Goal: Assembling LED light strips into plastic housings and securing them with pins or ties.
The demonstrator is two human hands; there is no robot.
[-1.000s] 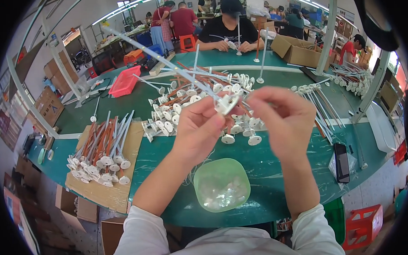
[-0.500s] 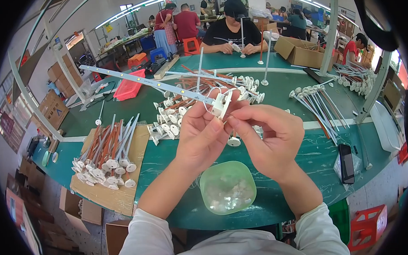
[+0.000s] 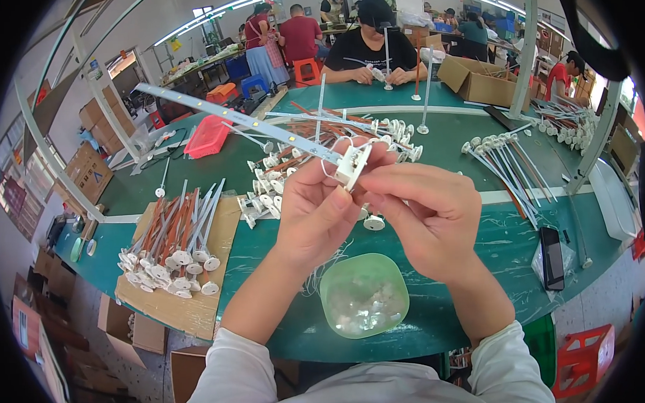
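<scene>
Left fingers [image 3: 337, 202] clamped on white end cap [image 3: 352, 166], right fingers [image 3: 407, 186] beside, grip unclear, slim silvery strip [image 3: 238, 118], yellow-dotted

An assembly workshop is indicated by matching strip-and-disc parts [image 3: 181, 257] piled near the green workbench's [image 3: 506, 259] left edge and a co-worker [image 3: 374, 52] stationed at its far edge.

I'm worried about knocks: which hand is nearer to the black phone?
Right: the right hand is left of the black phone, not touching it; the left hand is farther left, holding a white end piece.
</scene>
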